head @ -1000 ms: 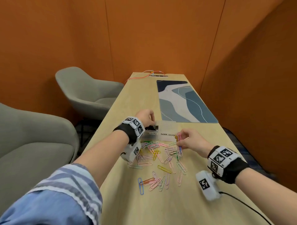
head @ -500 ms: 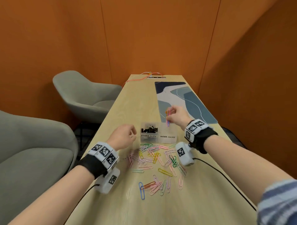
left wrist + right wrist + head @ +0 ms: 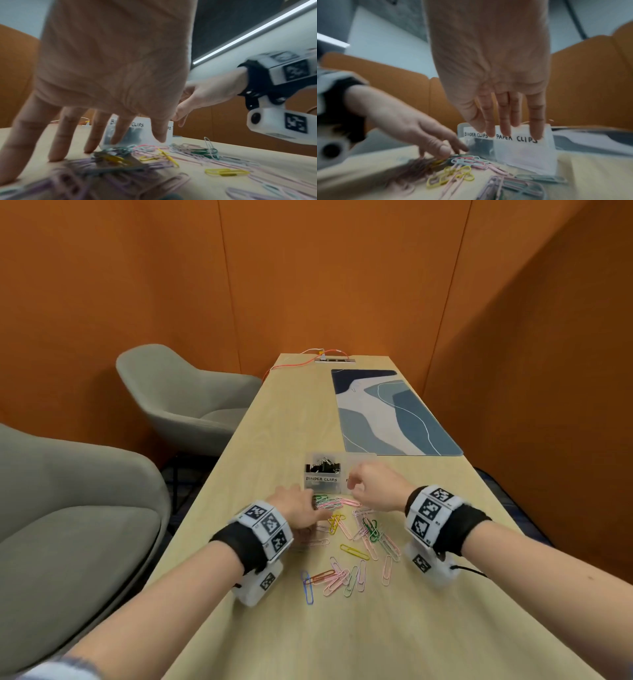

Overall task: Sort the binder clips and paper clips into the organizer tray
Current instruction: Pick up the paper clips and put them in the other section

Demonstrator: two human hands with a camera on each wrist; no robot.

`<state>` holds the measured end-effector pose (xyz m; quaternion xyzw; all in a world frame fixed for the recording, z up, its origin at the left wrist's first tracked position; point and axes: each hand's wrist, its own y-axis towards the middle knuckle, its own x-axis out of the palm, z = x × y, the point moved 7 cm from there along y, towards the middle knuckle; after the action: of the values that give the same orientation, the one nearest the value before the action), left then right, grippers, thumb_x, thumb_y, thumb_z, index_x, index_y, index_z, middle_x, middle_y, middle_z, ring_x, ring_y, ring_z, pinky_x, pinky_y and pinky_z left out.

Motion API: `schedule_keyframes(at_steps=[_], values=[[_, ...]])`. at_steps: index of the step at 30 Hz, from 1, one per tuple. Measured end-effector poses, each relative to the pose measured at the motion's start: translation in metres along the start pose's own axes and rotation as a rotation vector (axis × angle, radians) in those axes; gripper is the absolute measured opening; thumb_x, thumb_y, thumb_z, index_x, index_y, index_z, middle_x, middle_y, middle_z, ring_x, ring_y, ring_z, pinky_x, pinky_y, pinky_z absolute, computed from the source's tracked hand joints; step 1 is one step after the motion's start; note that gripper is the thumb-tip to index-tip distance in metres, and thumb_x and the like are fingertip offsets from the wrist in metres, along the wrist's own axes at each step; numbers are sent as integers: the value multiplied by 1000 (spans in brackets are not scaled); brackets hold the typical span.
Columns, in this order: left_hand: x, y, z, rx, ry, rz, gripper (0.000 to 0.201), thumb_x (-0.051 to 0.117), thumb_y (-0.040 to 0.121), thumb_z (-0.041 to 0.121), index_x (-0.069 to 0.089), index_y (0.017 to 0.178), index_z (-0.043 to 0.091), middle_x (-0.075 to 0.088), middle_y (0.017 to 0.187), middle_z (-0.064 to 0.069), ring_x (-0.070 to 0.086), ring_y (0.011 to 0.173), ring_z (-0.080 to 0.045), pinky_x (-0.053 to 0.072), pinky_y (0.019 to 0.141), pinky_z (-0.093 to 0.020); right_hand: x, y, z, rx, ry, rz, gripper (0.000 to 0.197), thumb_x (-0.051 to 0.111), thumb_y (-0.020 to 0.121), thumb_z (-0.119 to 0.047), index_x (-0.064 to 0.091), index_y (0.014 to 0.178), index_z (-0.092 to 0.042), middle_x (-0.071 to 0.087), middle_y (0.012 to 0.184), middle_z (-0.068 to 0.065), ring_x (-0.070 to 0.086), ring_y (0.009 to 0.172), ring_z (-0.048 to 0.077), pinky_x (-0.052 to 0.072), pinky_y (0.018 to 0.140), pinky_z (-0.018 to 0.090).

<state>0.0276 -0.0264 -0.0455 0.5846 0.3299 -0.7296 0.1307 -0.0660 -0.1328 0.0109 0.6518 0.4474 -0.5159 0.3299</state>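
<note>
Reaching down, your left hand (image 3: 297, 506) lays flat, loose fingers on the paper clips (image 3: 356, 537) on the table (image 3: 376, 628). Your right hand (image 3: 371, 486) hangs loose, holding nothing, over the organizer tray (image 3: 323, 478), which sits just behind the pile with the binder clips (image 3: 322, 466) inside.

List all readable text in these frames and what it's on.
"BINDER CLIPS": handwritten label on the left compartment of the organizer tray, the one holding black binder clips.
"PAPER CLIPS": handwritten label on the right compartment; readable in the right wrist view, mostly hidden by the right hand in the head view.
Wrist bands: black-and-white square marker patterns only; no words.
</note>
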Motion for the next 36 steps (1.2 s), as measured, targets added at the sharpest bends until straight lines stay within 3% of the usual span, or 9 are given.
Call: schedule_keyframes(at_steps=[3,6,13,20,22,24,26,31,36], values=[[-4,5,22,84,60,85,57,50,87,55,49,130,18,49,135,-13,49,122,-32,44,101,-43,20,-10,-1,16,-230,-143,38,50,88,-32,56,118,-10,51,127,13,47,122,29,43,97,40],[-12,5,32,126,40,161,34,57,88,32,59,117,13,59,120,-13,57,112,-33,49,94,-40,42,-15,4,33,-286,-317,20,54,87,-27,52,100,-12,52,118,16,52,108,32,44,90,36],[-16,7,35,156,-22,163,29,48,88,7,61,113,9,64,118,-16,58,113,-34,48,92,-38,40,-15,8,-4,-229,-156,28,45,86,3,55,112,-1,52,120,19,55,110,36,45,89,37],[-30,1,36,198,-107,182,26,53,86,7,63,110,5,65,114,-14,60,107,-31,44,79,-28,36,-12,17,-23,-87,-186,11,52,86,-6,59,93,-10,64,110,14,57,94,26,43,78,29],[-36,1,33,202,-217,167,23,55,86,6,63,107,7,66,98,-12,66,87,-27,45,69,-25,33,-12,22,-1,6,-215,5,58,85,-8,61,88,-10,66,98,11,54,83,18,42,68,23],[-40,4,27,193,-392,124,15,59,87,5,59,100,12,62,74,-4,65,52,-12,49,50,-18,30,-10,31,42,151,-263,9,62,84,-9,58,77,-14,64,87,6,56,73,14,45,62,18],[-45,5,21,177,-533,87,15,63,87,6,55,97,14,60,68,-2,58,35,-1,50,43,-13,23,-7,37,81,323,-285,16,61,85,-7,57,72,-16,64,78,4,59,64,12,51,61,19],[-61,1,15,193,-803,31,15,67,84,3,57,93,9,63,72,-8,62,42,-7,57,51,-17,-15,10,42,145,667,-204,11,61,86,-2,58,77,-6,62,72,8,63,48,9,56,54,16],[-78,8,12,155,-836,100,18,67,84,4,56,98,9,63,73,-9,61,41,-8,57,57,-22,-41,41,46,235,595,-36,10,62,86,-5,60,77,-5,63,75,11,62,58,16,59,68,26]])
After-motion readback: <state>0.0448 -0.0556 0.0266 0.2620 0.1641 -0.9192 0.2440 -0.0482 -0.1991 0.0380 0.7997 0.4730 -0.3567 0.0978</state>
